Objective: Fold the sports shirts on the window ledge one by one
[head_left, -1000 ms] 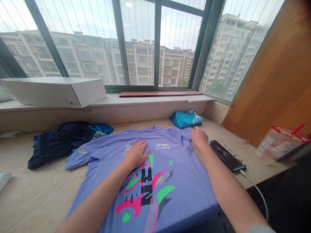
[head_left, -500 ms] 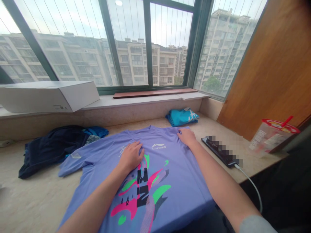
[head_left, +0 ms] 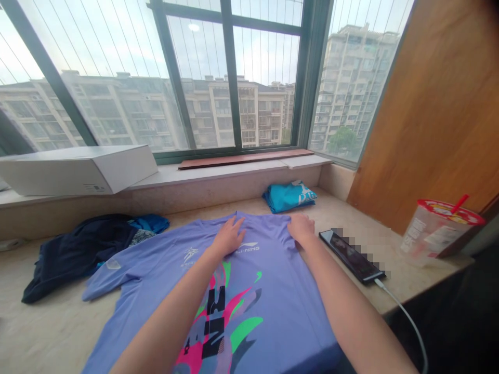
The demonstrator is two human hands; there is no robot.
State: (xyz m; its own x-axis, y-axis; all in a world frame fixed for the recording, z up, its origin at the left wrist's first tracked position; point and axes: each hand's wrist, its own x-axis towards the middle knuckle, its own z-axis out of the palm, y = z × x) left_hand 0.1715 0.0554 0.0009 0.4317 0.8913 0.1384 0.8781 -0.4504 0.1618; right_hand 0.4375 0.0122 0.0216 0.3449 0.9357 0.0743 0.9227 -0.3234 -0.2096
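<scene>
A purple T-shirt (head_left: pixel 273 291) with a bright pink, green and black print lies spread front side up on the stone counter. My left hand (head_left: pixel 230 236) rests on its chest just below the collar, partly over the white logo, with fingers stretched and apart. At the shirt's right shoulder, my right hand (head_left: pixel 302 228) is closed on the fabric edge, its fingertips partly hidden. The left sleeve lies out flat, while the right sleeve cannot be made out.
Dark crumpled clothes (head_left: pixel 78 254) lie on the left, and a folded blue garment (head_left: pixel 288 197) sits behind the shirt. On the right are a phone (head_left: pixel 351 254) with a charging cable and a plastic cup (head_left: pixel 434 234) with a red straw. A white box (head_left: pixel 78 169) rests on the sill.
My left hand has slid up the chest towards the collar and the right shoulder. My right hand stays at the right shoulder, its fingers curled further. The view has tilted upward slightly.
</scene>
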